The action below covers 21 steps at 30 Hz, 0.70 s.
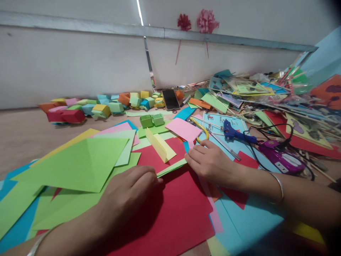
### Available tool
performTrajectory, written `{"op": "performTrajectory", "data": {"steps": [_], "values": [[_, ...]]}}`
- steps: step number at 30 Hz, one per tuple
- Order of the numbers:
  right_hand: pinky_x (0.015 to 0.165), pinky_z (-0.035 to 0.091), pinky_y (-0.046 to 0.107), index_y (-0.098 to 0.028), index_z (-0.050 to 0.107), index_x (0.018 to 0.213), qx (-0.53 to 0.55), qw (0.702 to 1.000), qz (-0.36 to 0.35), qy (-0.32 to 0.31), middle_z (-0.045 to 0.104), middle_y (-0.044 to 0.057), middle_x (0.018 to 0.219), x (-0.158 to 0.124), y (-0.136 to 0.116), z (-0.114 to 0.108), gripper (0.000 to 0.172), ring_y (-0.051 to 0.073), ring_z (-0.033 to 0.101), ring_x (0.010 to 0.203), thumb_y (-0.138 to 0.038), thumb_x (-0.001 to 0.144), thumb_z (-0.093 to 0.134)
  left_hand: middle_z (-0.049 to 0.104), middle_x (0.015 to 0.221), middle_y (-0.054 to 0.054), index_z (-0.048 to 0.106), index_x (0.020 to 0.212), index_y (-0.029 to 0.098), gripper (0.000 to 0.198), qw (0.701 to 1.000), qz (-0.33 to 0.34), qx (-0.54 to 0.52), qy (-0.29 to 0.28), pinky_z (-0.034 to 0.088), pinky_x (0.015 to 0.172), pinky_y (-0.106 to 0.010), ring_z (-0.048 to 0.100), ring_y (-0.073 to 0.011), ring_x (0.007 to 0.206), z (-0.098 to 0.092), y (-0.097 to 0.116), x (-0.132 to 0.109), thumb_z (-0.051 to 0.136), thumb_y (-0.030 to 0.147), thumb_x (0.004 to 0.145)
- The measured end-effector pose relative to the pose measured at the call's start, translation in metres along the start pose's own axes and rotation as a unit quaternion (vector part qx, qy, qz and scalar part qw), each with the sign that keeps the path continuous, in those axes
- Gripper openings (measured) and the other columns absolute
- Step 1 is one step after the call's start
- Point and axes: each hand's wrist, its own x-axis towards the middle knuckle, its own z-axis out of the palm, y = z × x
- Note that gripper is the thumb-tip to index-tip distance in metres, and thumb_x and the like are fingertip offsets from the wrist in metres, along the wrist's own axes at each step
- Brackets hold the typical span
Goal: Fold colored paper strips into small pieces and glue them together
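A narrow folded strip of light green paper (172, 167) stretches between my two hands, just above a stack of red paper (170, 209). My left hand (130, 193) is closed on its left end, fingers curled and fingertips partly hidden. At the other end, my right hand (207, 161) pinches the strip. Beyond it lies a creased piece of pale yellow paper (161, 145) on the red sheet. A pink paper piece (183, 128) rests close to my right hand, near yellow-handled scissors (204, 129) and a craft knife (226, 145).
Green sheets (77, 163) spread at left. Two small green paper boxes (151, 120) stand ahead, with many coloured paper boxes (101, 111) and a phone (171, 99) along the wall. At right are a blue glue gun (237, 133), a purple power strip (281, 156) and piled craft scraps.
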Motion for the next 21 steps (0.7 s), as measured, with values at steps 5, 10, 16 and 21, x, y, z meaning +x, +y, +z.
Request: {"op": "performTrajectory", "data": {"steps": [5,10,16,21], "values": [[0.068,0.026,0.035,-0.012,0.067,0.085,-0.007,1.000,-0.005,0.019,0.065,0.006,0.075,0.001,0.000,0.004,0.029,0.017,0.047,0.069,-0.003,0.096,0.042,0.063,0.070,-0.001,0.057,0.073,0.020,0.024,0.999,0.033,0.017,-0.010,0.043,0.056,-0.025,0.056,-0.0123,0.060,-0.002,-0.001,0.003,0.049,0.017,0.095],[0.065,0.026,0.033,-0.015,0.063,0.078,0.073,0.997,0.019,-0.012,0.063,0.006,0.076,-0.002,0.006,0.007,0.029,0.017,0.044,0.069,-0.007,0.097,0.042,0.059,0.059,0.002,0.055,0.065,0.021,0.028,0.999,-0.024,0.034,-0.020,0.036,0.048,-0.025,0.052,-0.0119,0.051,-0.003,-0.001,0.005,0.049,0.021,0.093],[0.062,0.029,0.029,-0.015,0.059,0.073,0.271,0.951,0.108,-0.101,0.058,0.005,0.075,0.002,0.012,0.001,0.022,0.016,0.046,0.070,-0.007,0.089,0.048,0.072,0.068,-0.001,0.071,0.084,0.021,0.019,0.971,-0.196,-0.127,-0.054,0.046,0.055,-0.027,0.064,-0.0160,0.060,-0.006,-0.001,0.014,0.056,0.032,0.085],[0.063,0.035,0.025,-0.016,0.059,0.071,0.448,0.864,0.185,-0.138,0.058,0.002,0.070,0.008,0.015,-0.005,0.022,0.012,0.048,0.065,-0.014,0.091,0.052,0.071,0.069,-0.002,0.070,0.072,0.021,0.026,0.934,-0.276,-0.183,-0.136,0.048,0.061,-0.028,0.063,-0.0170,0.065,-0.007,-0.002,0.023,0.053,0.038,0.083]]}}
